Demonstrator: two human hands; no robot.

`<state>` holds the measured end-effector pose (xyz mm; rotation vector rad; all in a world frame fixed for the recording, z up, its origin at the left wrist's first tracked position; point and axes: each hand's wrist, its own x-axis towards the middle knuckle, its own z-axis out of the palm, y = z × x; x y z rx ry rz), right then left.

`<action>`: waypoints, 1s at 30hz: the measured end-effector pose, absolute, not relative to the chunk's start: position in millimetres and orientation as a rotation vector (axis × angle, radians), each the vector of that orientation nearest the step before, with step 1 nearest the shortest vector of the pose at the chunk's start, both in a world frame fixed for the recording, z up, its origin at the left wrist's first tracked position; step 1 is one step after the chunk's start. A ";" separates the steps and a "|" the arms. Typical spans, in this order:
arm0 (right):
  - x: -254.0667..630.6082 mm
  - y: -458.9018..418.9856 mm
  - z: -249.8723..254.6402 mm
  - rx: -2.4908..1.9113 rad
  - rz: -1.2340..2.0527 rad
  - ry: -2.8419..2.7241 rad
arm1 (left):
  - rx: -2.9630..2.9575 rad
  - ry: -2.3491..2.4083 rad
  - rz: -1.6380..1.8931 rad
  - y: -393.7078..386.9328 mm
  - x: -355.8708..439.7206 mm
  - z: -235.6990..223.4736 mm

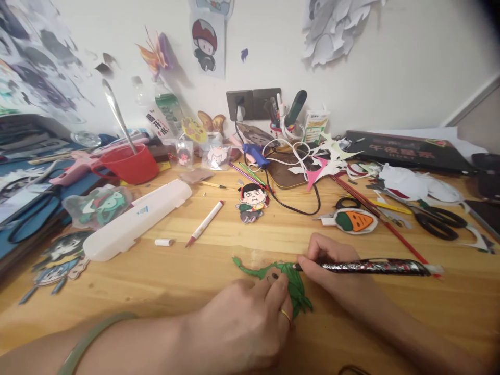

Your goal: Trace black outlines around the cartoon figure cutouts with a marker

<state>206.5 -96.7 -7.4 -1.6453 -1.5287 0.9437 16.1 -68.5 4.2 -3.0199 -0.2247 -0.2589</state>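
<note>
A green paper cutout (299,291) of a figure with long hair lies on the wooden desk. My left hand (250,317), fingers bent and pressed together, holds it down and hides much of it. In my right hand (326,258) is a pen (375,266) with a black, silver and red patterned barrel. Its black tip touches or almost touches the cutout's upper right edge. Beyond my hands lies a small coloured cutout of a black-haired character (252,202). An uncapped red-tipped marker (205,224) rests to its left, with a white cap (163,242) nearby.
On the left are a white pencil case (138,219) and a red mug (130,164) with a spoon. To the right lie scissors (439,221), a carrot-shaped cutout (356,221) and paper scraps (417,185). A blue glue gun (255,154) with a cable sits near the wall.
</note>
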 end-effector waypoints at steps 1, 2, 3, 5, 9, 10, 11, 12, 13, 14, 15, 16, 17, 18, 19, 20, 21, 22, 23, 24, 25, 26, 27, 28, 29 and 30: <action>206.7 -97.0 -7.4 -1.646 0.944 -1.536 | -3.021 -0.217 -0.261 -69.0 15.3 4.0; 206.9 -97.2 -7.4 -1.644 0.944 -1.540 | -3.023 -0.212 -0.261 -69.4 14.5 3.8; 207.0 -97.3 -7.4 -1.643 0.940 -1.539 | -3.026 -0.209 -0.261 -69.6 13.8 3.5; 207.0 -97.2 -7.2 -1.654 0.928 -1.534 | -3.036 -0.218 -0.242 -69.6 12.9 2.8; 206.5 -96.0 -6.5 -1.668 0.909 -1.553 | -3.048 -0.219 -0.250 -69.0 12.2 1.2; 206.4 -95.8 -6.5 -1.665 0.904 -1.559 | -3.045 -0.217 -0.256 -68.9 12.0 0.8; 206.4 -95.5 -6.6 -1.663 0.896 -1.562 | -3.039 -0.211 -0.265 -68.8 11.9 0.5; 206.4 -95.4 -6.8 -1.664 0.888 -1.564 | -3.032 -0.205 -0.270 -68.9 11.7 0.3; 206.5 -95.2 -7.1 -1.666 0.880 -1.566 | -3.023 -0.197 -0.279 -69.0 11.6 0.2; 206.6 -95.2 -7.3 -1.669 0.874 -1.570 | -3.019 -0.189 -0.281 -69.2 11.5 0.2; 206.7 -95.2 -7.6 -1.671 0.873 -1.574 | -3.016 -0.184 -0.281 -69.5 11.5 0.3; 206.9 -95.4 -7.8 -1.672 0.876 -1.577 | -3.015 -0.185 -0.281 -69.8 11.5 0.5; 207.0 -95.6 -7.9 -1.672 0.880 -1.579 | -3.012 -0.187 -0.284 -70.1 11.6 0.5; 207.0 -95.9 -7.8 -1.668 0.882 -1.581 | -3.007 -0.194 -0.288 -70.5 11.7 0.5; 207.0 -96.3 -7.7 -1.666 0.882 -1.581 | -3.002 -0.196 -0.297 -70.7 11.8 0.4; 206.9 -96.5 -7.5 -1.664 0.881 -1.581 | -2.997 -0.198 -0.305 -71.0 11.9 0.1; 206.8 -96.8 -7.4 -1.662 0.882 -1.582 | -2.993 -0.197 -0.312 -71.1 11.8 -0.4; 206.6 -96.9 -7.2 -1.659 0.886 -1.584 | -2.993 -0.193 -0.314 -71.2 11.8 -1.0; 206.5 -97.0 -7.2 -1.658 0.889 -1.583 | -2.994 -0.189 -0.314 -71.2 11.6 -1.7; 206.5 -97.1 -7.3 -1.657 0.892 -1.581 | -2.993 -0.187 -0.321 -71.2 11.4 -2.5; 206.7 -97.1 -7.7 -1.655 0.894 -1.580 | -2.990 -0.186 -0.331 -71.1 11.2 -3.3; 207.0 -97.1 -8.2 -1.651 0.895 -1.580 | -2.987 -0.184 -0.342 -71.0 10.9 -4.1; 207.4 -97.1 -8.8 -1.646 0.895 -1.582 | -2.981 -0.180 -0.354 -70.9 10.6 -4.7; 207.9 -97.1 -9.4 -1.640 0.894 -1.585 | -2.974 -0.180 -0.363 -70.9 10.3 -5.3; 208.4 -97.1 -10.1 -1.633 0.894 -1.591 | -2.967 -0.178 -0.371 -70.9 10.0 -5.6; 208.8 -97.1 -10.6 -1.628 0.894 -1.595 | -2.963 -0.174 -0.374 -70.9 9.8 -5.6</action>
